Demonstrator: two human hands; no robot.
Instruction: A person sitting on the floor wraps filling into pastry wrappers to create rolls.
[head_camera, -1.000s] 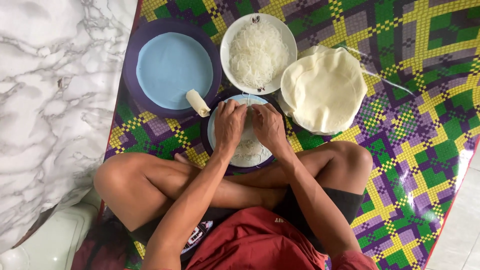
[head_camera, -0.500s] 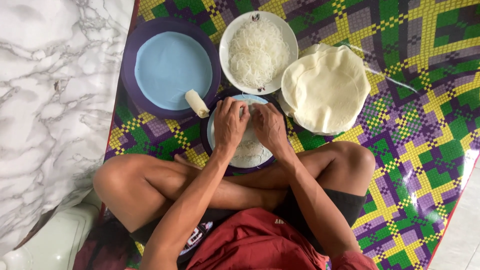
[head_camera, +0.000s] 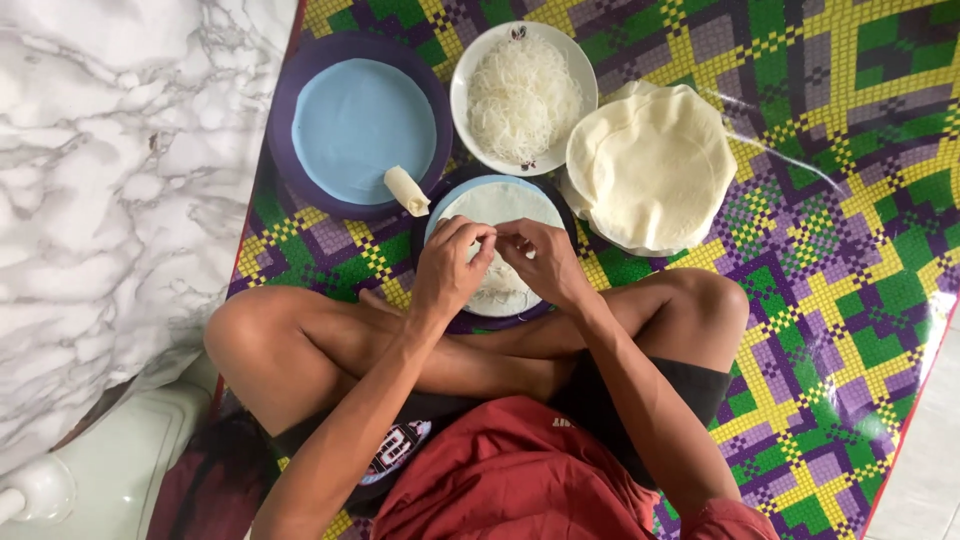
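Note:
I sit cross-legged on a patterned mat. My left hand (head_camera: 452, 268) and my right hand (head_camera: 540, 262) meet over a round pale wrapper (head_camera: 500, 205) that lies on a light blue plate (head_camera: 447, 205) in front of my legs. Thin white noodles (head_camera: 500, 290) lie on the wrapper under my fingers. Both hands pinch at the filling and the wrapper's near part, with fingertips almost touching. One finished white roll (head_camera: 406, 190) rests on the rim of the large blue plate (head_camera: 360, 125).
A white bowl (head_camera: 466, 70) of rice noodles (head_camera: 522, 95) stands at the top. To its right lies a stack of round pale wrappers (head_camera: 650, 165). A marble-patterned surface (head_camera: 110, 180) covers the left side. The woven mat (head_camera: 840, 250) is green, yellow and purple.
Both hands have drawn back toward me a little, uncovering more of the wrapper's far half. The fingertips have come together over the noodles.

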